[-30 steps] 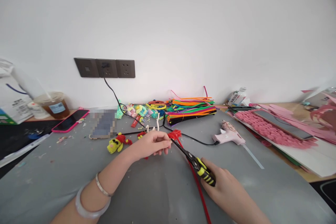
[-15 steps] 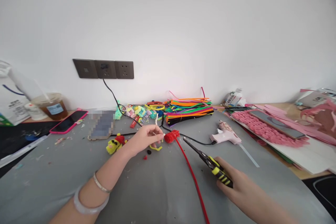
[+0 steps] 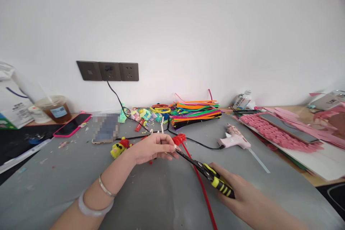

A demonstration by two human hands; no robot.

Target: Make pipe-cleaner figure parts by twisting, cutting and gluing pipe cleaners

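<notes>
My left hand (image 3: 159, 146) pinches a small white piece (image 3: 175, 147) between thumb and finger; most of it is hidden. My right hand (image 3: 229, 183) grips long-nosed pliers (image 3: 201, 167) by their black and yellow handles, and the jaw tips meet the white piece. Just behind the fingertips is a red fuzzy pipe-cleaner shape (image 3: 180, 138). A long red pipe cleaner (image 3: 201, 183) runs from it toward me, passing under the pliers. Left of my left wrist lies a yellow fuzzy figure (image 3: 116, 150) with a red top.
Bundled coloured pipe cleaners (image 3: 196, 116) lie by the wall beside pastel scraps (image 3: 147, 114). To the right rests a pale glue gun (image 3: 234, 141) with its black cord crossing the table. Phones, a drink cup (image 3: 56, 109) and pink fuzzy material (image 3: 277, 133) stand at the sides.
My left hand has moved right and slightly nearer me. The pliers have come left, bringing their tips to the white piece at my left fingertips.
</notes>
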